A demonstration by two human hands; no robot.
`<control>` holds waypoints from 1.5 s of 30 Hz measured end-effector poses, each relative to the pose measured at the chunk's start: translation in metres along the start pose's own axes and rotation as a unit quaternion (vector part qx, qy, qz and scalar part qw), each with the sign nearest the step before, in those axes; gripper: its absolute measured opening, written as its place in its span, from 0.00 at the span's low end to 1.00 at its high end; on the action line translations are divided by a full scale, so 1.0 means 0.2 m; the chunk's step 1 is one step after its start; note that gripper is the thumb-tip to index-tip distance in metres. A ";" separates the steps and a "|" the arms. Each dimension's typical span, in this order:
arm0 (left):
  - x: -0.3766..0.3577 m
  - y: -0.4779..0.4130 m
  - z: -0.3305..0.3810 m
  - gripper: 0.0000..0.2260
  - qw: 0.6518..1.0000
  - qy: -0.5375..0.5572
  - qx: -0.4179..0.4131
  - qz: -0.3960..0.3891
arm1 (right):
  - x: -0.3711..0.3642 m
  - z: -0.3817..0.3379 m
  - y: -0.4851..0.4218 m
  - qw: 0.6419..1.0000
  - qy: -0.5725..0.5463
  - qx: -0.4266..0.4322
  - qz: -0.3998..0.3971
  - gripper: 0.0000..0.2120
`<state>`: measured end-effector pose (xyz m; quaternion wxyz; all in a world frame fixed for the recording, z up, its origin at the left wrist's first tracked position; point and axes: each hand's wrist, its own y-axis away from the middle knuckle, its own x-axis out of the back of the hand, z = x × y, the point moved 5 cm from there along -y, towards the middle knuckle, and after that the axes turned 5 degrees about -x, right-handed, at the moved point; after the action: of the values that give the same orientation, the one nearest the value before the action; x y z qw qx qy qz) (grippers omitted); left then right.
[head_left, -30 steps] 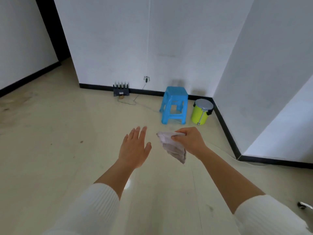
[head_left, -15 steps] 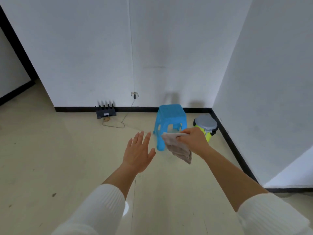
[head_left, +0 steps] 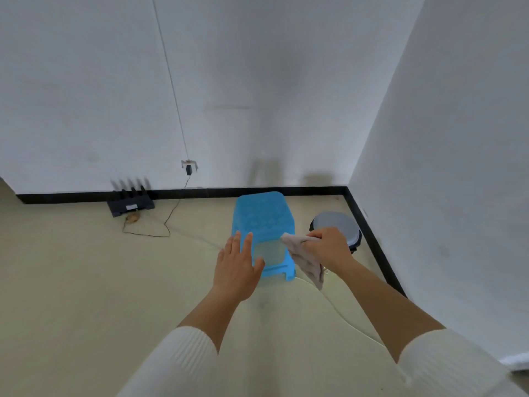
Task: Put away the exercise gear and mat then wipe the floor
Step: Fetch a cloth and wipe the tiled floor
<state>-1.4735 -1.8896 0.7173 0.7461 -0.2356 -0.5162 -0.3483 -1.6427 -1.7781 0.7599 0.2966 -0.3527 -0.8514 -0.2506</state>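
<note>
- I see the pale cream floor (head_left: pixel 86 282) filling the lower half of the head view, glossy, with a few faint dark specks; it meets white walls at a black skirting board.
- I have a bright blue plastic stool (head_left: pixel 263 222) standing upright on the floor near the corner, its square seat textured, an opening in its near side.
- To the right of the stool, close to the corner, I see a round bin with a grey lid (head_left: pixel 337 224), partly hidden behind my right hand.
- My left hand (head_left: pixel 236 270) is open and flat, fingers stretched and slightly spread, palm down, holding nothing; it hangs in front of the stool's near left leg.
- My right hand (head_left: pixel 329 247) is closed around a cloth, gripping it at the top edge.
- The cloth (head_left: pixel 307 260) is pale beige-pink, crumpled and limp; it hangs down from my right fist, in the air beside the stool's right front corner, its lower end off the floor.
- By the left stretch of wall I see a black router (head_left: pixel 130 203) with upright antennas, lying on the floor.
- A thin dark cable (head_left: pixel 169 219) loops from a wall socket down across the floor near the router.
</note>
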 end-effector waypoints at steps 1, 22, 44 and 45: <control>-0.02 -0.10 0.01 0.28 1.000 0.003 0.002 -0.006 | 0.03 0.01 -0.11 1.000 0.004 -0.011 0.001 0.12; -0.72 -1.99 -0.52 0.34 0.982 0.006 0.117 -0.147 | -0.47 0.05 -2.23 0.984 -0.031 -0.150 -0.087 0.25; -1.63 -2.40 -0.91 0.37 0.948 0.056 0.224 -0.219 | -1.36 0.81 -2.91 0.952 -0.041 -0.238 -0.187 0.07; -1.66 -2.41 -0.91 0.42 0.957 0.047 0.205 -0.201 | -1.36 0.83 -2.92 0.952 -0.030 -0.228 -0.201 0.07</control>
<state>-1.8049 -2.2381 0.3389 0.7166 0.0474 -0.5771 -0.3888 -1.9776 -2.1615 0.3319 0.1261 -0.2402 -0.8333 -0.4816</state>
